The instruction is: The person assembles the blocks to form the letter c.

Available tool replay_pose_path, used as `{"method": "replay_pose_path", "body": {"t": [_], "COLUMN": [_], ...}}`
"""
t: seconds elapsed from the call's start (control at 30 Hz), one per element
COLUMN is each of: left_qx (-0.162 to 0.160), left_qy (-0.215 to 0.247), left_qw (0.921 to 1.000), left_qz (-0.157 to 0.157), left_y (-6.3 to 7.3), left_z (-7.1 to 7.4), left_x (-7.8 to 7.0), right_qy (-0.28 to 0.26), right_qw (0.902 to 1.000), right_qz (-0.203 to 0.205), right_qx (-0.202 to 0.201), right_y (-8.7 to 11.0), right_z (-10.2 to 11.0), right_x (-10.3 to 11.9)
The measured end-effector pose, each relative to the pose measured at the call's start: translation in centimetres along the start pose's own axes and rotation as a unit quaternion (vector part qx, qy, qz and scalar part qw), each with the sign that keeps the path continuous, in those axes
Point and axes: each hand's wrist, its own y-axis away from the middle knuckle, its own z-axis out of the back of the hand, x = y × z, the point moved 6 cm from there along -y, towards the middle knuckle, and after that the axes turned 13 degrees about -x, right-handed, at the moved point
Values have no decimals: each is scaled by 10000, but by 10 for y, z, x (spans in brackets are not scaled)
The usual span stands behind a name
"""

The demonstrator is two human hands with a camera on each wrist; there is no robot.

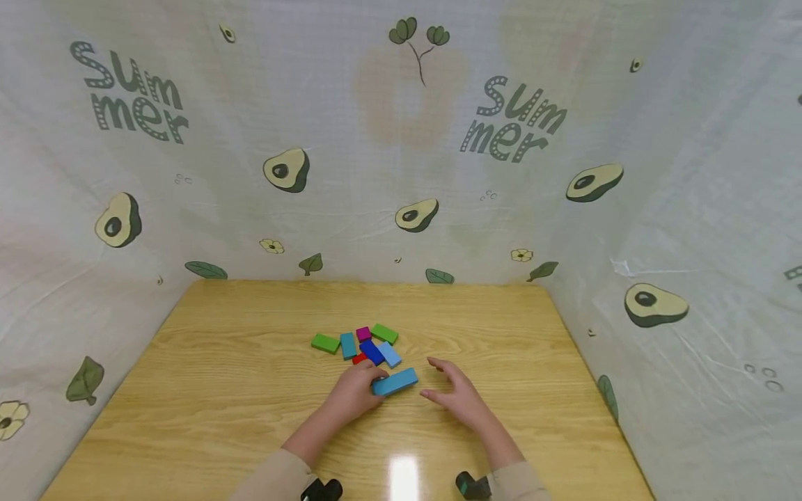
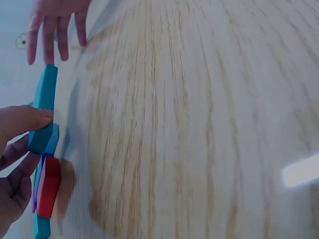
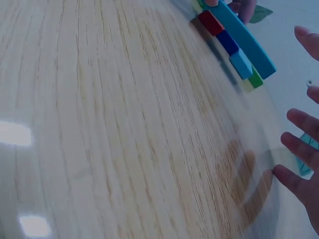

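Observation:
My left hand (image 1: 356, 392) pinches one end of a long blue block (image 1: 396, 382) between thumb and fingers, holding it off the table. To its right, my right hand (image 1: 460, 395) is held apart from the block with fingers spread and nothing between them. Just beyond the left hand lies a group of small blocks: a red block (image 1: 359, 358) partly covered by that hand, a dark blue block (image 1: 372, 351), a light blue block (image 1: 390, 354), a teal block (image 1: 348, 346), a magenta block (image 1: 364, 334) and two green ones, the left green block (image 1: 325, 343) and the right green block (image 1: 385, 333).
The wooden table (image 1: 250, 362) has a bright light reflection near its front edge. A pale cloth (image 1: 351, 104) printed with avocados, leaves and lettering hangs behind the table and along both sides.

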Motion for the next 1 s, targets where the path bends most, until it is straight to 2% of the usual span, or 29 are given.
{"method": "replay_pose_path", "body": {"t": [0.2, 0.37, 0.7, 0.9, 1.0], "left_qx": [-13, 90, 560, 833, 990], "left_qy": [-130, -425, -691, -728, -909], "left_qw": [9999, 9989, 9958, 9934, 9901], "left_qz": [-45, -182, -196, -299, -402], "left_y": [-12, -21, -33, -34, -32], "left_z": [-11, -19, -31, -35, -34], "left_x": [-6, -11, -9, -6, -6], "right_qy": [108, 90, 149, 189, 259], "right_qw": [9997, 9996, 9998, 9998, 9996], "right_qz": [-150, -247, -121, -107, -118], "right_qx": [-151, -141, -20, 35, 65], "right_y": [-2, -4, -10, -11, -11], "right_z": [7, 10, 12, 13, 14], "right_x": [-6, -10, -13, -11, -12]}}
